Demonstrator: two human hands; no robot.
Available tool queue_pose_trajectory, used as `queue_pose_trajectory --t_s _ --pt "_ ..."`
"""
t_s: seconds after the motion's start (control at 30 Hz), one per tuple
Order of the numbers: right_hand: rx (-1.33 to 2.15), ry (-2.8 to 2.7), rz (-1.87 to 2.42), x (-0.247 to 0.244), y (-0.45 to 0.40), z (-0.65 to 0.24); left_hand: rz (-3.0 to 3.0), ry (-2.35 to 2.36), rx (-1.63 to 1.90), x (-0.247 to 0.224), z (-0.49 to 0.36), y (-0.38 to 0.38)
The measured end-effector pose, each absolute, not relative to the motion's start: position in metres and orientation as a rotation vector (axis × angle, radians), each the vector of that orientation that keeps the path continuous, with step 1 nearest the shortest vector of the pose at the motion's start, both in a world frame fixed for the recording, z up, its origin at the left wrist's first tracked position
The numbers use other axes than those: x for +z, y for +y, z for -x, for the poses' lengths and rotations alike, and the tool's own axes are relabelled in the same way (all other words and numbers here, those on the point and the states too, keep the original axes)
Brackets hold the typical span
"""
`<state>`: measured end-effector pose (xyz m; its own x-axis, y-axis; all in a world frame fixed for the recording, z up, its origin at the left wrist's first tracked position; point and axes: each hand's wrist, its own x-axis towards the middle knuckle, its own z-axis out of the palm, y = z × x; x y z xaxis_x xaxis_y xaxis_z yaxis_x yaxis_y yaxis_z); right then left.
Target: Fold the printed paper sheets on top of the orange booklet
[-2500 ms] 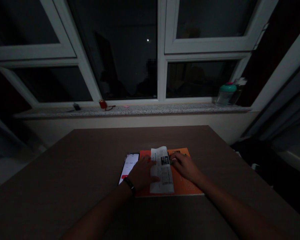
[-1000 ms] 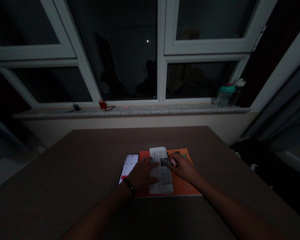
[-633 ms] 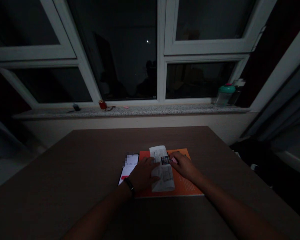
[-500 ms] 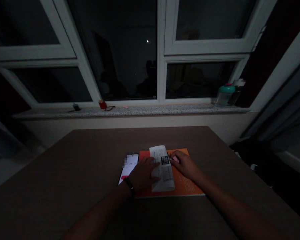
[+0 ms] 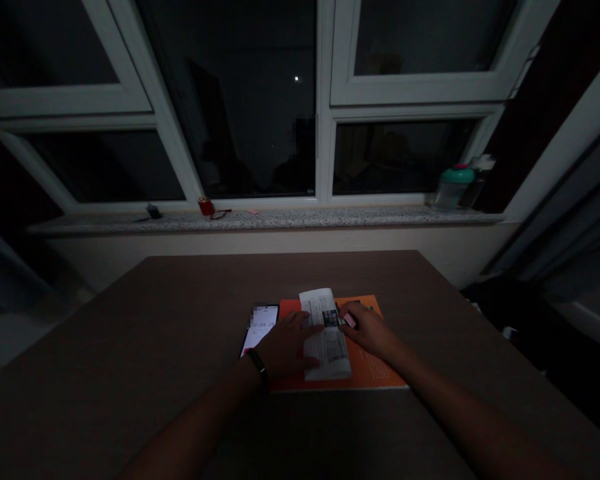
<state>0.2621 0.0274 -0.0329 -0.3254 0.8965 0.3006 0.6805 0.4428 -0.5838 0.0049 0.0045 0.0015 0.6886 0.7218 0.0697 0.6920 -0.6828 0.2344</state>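
A narrow printed sheet of paper (image 5: 327,357) lies on an orange-red booklet (image 5: 380,379), its text too small and dim to read and its left edge partly covered by fingers. The left hand (image 5: 286,343) rests on it with fingers spread, pressing flat rather than gripping. At the sheet's right edge, the right hand (image 5: 366,327) pinches a small pink object (image 5: 349,321), mostly hidden by the fingers, so I cannot tell what it is. That hand also covers part of the booklet's cover, whose print is illegible. Left of the booklet lies a lit phone (image 5: 264,323); the left hand and wrist hide its lower part, and its upper left corner is pixelated. A dark wristband (image 5: 257,363) circles the left wrist. Both forearms run out of view over the brown table (image 5: 190,293), its near side cut off. On the speckled windowsill (image 5: 300,219), a teal-lidded bottle (image 5: 454,185) overlaps a dimmer container behind it.
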Motion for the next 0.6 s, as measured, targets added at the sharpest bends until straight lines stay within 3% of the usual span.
queue_pose_trajectory --t_s 0.6 --pt "0.497 -2.109 1.219 -0.0293 0.0244 -0.2617 -2.758 0.910 0.151 0.0055 -0.0060 0.0033"
